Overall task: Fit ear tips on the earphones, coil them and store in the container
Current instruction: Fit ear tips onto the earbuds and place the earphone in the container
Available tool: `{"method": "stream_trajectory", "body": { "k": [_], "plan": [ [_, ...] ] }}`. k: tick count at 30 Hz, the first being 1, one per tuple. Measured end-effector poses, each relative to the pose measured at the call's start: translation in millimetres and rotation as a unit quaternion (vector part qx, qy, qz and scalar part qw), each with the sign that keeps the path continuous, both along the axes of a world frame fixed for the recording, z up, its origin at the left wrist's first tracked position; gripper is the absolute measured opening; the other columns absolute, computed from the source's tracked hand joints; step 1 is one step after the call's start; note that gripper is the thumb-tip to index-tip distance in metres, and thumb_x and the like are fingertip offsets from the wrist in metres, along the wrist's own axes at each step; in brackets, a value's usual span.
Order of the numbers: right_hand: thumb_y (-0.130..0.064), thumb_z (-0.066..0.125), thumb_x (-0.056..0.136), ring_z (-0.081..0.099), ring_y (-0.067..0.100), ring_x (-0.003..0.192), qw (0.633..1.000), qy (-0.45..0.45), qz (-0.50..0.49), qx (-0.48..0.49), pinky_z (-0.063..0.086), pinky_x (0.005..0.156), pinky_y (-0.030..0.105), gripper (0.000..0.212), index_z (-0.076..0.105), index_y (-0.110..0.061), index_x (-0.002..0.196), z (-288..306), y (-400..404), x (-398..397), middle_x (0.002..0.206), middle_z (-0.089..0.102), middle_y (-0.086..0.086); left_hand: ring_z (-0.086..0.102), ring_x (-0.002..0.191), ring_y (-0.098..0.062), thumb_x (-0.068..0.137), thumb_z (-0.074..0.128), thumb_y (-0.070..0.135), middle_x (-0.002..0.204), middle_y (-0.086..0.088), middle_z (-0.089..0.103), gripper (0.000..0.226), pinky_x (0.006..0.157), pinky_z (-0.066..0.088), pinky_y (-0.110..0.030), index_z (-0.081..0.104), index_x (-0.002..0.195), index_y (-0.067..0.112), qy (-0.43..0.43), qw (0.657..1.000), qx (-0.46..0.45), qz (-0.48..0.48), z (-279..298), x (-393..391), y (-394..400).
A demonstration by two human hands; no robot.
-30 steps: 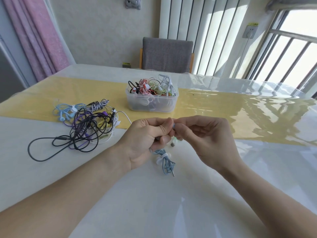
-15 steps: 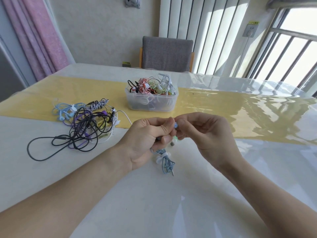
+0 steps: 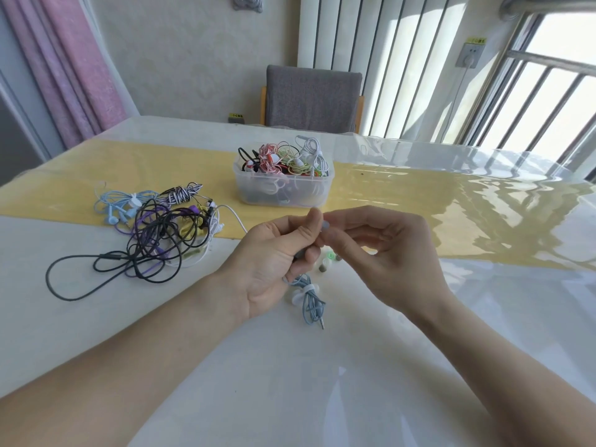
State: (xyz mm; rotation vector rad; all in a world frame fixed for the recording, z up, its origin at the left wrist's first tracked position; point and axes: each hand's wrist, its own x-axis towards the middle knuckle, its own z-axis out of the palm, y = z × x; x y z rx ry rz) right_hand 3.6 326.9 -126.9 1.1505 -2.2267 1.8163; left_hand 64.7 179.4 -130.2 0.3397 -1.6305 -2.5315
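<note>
My left hand [image 3: 274, 256] grips a grey-blue earphone, whose coiled cable [image 3: 310, 298] with a white tie hangs below the palm onto the table. My right hand [image 3: 380, 250] pinches a small blue-grey ear tip [image 3: 325, 225] right at the left thumb. Loose ear tips [image 3: 325, 259] in green and grey lie on the table under the hands. A clear plastic container [image 3: 283, 188] stands behind the hands, with several coiled earphones in it.
A tangle of black, purple, yellow and white earphones [image 3: 161, 237] lies at the left, with a light blue pair [image 3: 116, 204] and a striped coil [image 3: 182, 193] behind it. A yellow runner [image 3: 419, 204] crosses the glossy table. A grey chair [image 3: 312, 98] stands beyond.
Both hands have risen slightly and the right hand's fingers have turned at the earphone's end; the blue-grey ear tip now shows between the two thumbs.
</note>
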Motion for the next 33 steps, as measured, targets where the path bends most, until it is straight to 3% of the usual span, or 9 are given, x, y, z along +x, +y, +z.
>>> {"method": "stream_trajectory", "body": {
  "k": [5, 8, 13, 16, 20, 24, 26, 28, 33],
  "plan": [
    [-0.016, 0.081, 0.084, 0.073, 0.012, 0.076, 0.999, 0.014, -0.032, 0.021, 0.059, 0.068, 0.029, 0.008, 0.079, -0.017, 0.092, -1.6, -1.2, -2.2, 0.082, 0.077, -0.009, 0.044, 0.046, -0.009, 0.081, 0.059, 0.033, 0.059, -0.004, 0.052, 0.032, 0.046, 0.030, -0.018, 0.060, 0.092, 0.003, 0.018, 1.000, -0.006, -0.013, 1.5, -0.2, -0.7],
    [-0.018, 0.082, 0.083, 0.073, 0.011, 0.076, 0.999, -0.008, -0.034, 0.009, 0.057, 0.067, 0.027, 0.019, 0.076, -0.020, 0.101, -1.0, -2.2, -1.7, 0.082, 0.076, -0.009, 0.045, 0.046, -0.011, 0.093, 0.054, 0.019, 0.063, -0.008, 0.051, 0.018, 0.047, 0.031, -0.020, 0.058, 0.092, 0.002, 0.014, 1.000, -0.008, -0.010, 3.0, -0.5, -0.6],
    [-0.045, 0.083, 0.075, 0.068, 0.012, 0.082, 0.999, -0.010, -0.040, 0.023, 0.054, 0.065, 0.030, 0.044, 0.061, -0.024, 0.107, 1.4, -2.6, 4.6, 0.091, 0.068, -0.007, 0.052, 0.051, -0.015, 0.094, 0.040, 0.010, 0.069, -0.007, 0.055, 0.014, 0.043, 0.039, -0.019, 0.054, 0.090, 0.008, -0.007, 0.991, 0.131, -0.012, 12.9, -2.4, -18.1],
    [-0.061, 0.080, 0.066, 0.058, 0.009, 0.084, 0.986, 0.047, -0.004, 0.162, 0.044, 0.067, 0.017, 0.060, 0.049, -0.025, 0.102, -1.3, -4.0, 14.6, 0.094, 0.058, -0.012, 0.050, 0.053, -0.018, 0.083, 0.040, 0.015, 0.072, -0.007, 0.052, 0.021, 0.047, 0.035, -0.023, 0.057, 0.093, 0.006, 0.011, 0.985, 0.173, 0.005, 16.7, -1.3, -29.3],
    [-0.046, 0.078, 0.078, 0.049, 0.004, 0.079, 0.923, 0.169, 0.016, 0.346, 0.037, 0.069, 0.016, 0.048, 0.055, -0.026, 0.114, -9.2, -12.5, 20.3, 0.095, 0.059, -0.013, 0.048, 0.057, -0.020, 0.098, 0.033, 0.029, 0.070, -0.008, 0.051, 0.037, 0.051, 0.036, -0.026, 0.059, 0.086, 0.004, 0.014, 0.979, 0.199, 0.039, 14.2, -2.9, -35.4],
    [-0.028, 0.074, 0.083, 0.054, 0.007, 0.071, 0.928, 0.221, 0.019, 0.300, 0.043, 0.067, 0.020, 0.025, 0.070, -0.026, 0.108, -13.5, -11.4, 17.4, 0.087, 0.062, -0.012, 0.059, 0.074, -0.028, 0.099, 0.037, 0.032, 0.076, -0.015, 0.059, 0.040, 0.063, 0.055, -0.031, 0.059, 0.087, 0.001, 0.023, 0.968, 0.240, 0.063, 17.2, -3.4, -36.7],
    [-0.025, 0.077, 0.084, 0.058, 0.008, 0.072, 0.948, 0.210, 0.006, 0.239, 0.041, 0.066, 0.011, 0.023, 0.072, -0.024, 0.106, -8.3, -10.2, 13.9, 0.085, 0.061, -0.013, 0.059, 0.088, -0.035, 0.098, 0.039, 0.033, 0.082, -0.018, 0.061, 0.040, 0.080, 0.055, -0.039, 0.058, 0.088, 0.000, 0.034, 0.962, 0.261, 0.073, 20.4, -2.5, -39.3],
    [-0.026, 0.079, 0.084, 0.061, 0.011, 0.077, 0.966, 0.184, -0.012, 0.180, 0.043, 0.065, 0.013, 0.021, 0.072, -0.024, 0.103, 3.9, -11.9, 10.1, 0.085, 0.062, -0.012, 0.059, 0.092, -0.037, 0.097, 0.041, 0.032, 0.085, -0.019, 0.061, 0.038, 0.089, 0.052, -0.043, 0.058, 0.088, -0.001, 0.039, 0.958, 0.271, 0.083, 23.3, -1.4, -42.5],
    [-0.021, 0.080, 0.084, 0.064, 0.009, 0.080, 0.996, 0.049, 0.000, 0.078, 0.055, 0.062, 0.030, 0.018, 0.069, -0.030, 0.094, 36.2, -32.4, -6.9, 0.089, 0.067, -0.014, 0.064, 0.073, -0.032, 0.097, 0.044, 0.030, 0.089, -0.021, 0.061, 0.035, 0.077, 0.055, -0.042, 0.057, 0.098, -0.003, 0.036, 0.958, 0.271, 0.087, 24.8, -3.0, -46.5]
  ]
}}
